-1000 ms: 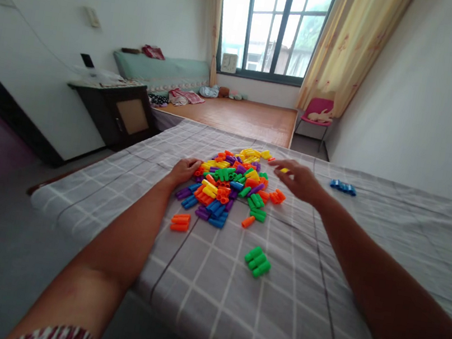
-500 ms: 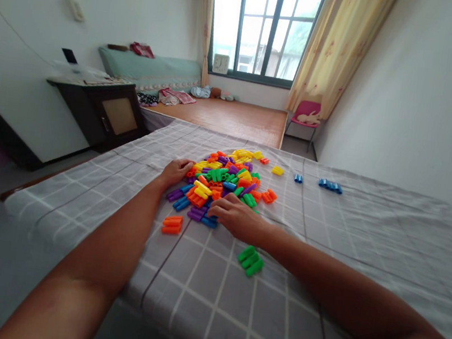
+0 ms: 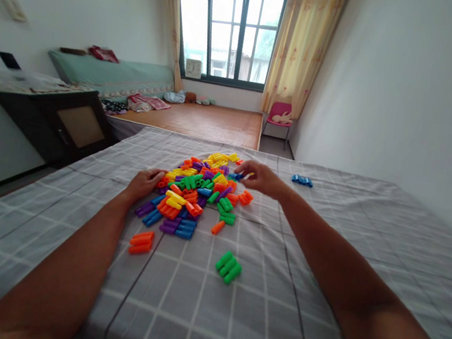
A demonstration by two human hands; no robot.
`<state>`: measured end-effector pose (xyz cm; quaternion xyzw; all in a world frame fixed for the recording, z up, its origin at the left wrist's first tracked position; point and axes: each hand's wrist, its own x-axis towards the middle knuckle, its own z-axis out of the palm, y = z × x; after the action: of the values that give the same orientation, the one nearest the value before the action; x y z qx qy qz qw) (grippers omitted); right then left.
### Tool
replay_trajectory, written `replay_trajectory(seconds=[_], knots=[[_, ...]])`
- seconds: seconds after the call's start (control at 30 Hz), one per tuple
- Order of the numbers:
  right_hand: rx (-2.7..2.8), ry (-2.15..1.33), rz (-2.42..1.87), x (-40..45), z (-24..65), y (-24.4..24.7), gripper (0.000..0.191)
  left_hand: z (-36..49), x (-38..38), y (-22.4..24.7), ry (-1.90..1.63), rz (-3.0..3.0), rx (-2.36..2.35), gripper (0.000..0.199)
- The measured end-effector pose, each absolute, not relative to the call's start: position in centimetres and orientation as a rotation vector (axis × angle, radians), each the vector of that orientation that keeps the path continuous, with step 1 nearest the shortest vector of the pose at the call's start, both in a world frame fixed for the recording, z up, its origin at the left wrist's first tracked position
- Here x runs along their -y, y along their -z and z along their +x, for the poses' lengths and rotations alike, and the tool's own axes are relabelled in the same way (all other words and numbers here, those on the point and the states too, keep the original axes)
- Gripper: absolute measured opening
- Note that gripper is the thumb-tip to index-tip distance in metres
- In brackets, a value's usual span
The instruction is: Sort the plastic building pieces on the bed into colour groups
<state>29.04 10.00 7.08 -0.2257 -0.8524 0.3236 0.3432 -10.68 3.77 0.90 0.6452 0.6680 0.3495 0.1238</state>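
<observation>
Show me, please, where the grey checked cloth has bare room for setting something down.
The grey checked cloth is bare between the nearest orange plastic tubes and the nearest green plastic tubes, also right of the blue plastic row, towards the white wall. Crowded: the multicoloured heap of plastic tubes.

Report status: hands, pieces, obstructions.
Right hand at blue piece, grip unclear. Left hand at left edge of multicoloured pile. Pile crowds blue piece.

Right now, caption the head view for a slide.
Left hand at a pile of colourful pieces on checked cloth; right hand with a blue piece at its fingertips.
</observation>
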Motion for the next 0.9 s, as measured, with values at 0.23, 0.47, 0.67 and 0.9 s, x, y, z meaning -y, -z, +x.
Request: replay_trajectory(seconds=[0.23,0.47,0.67,0.9], knots=[[1.576,-0.148,-1.568,-17.5,46.8,-3.3,0.028,-10.5,-3.6,-1.4,-0.986,1.895,-1.961,0.065],[1.526,-0.144,-1.677,-16.8,50.9,-0.2,0.033,-10.4,-3.6,-1.4,-1.002,1.867,-1.967,0.062],[1.513,-0.183,-1.748,-18.0,52.5,0.5,0.036,-10.4,-3.6,-1.4,-1.009,1.869,-1.96,0.065],[1.591,-0.234,-1.88,-20.4,53.2,2.0,0.05,-10.5,-3.6,-1.4,-1.004,1.867,-1.97,0.063]])
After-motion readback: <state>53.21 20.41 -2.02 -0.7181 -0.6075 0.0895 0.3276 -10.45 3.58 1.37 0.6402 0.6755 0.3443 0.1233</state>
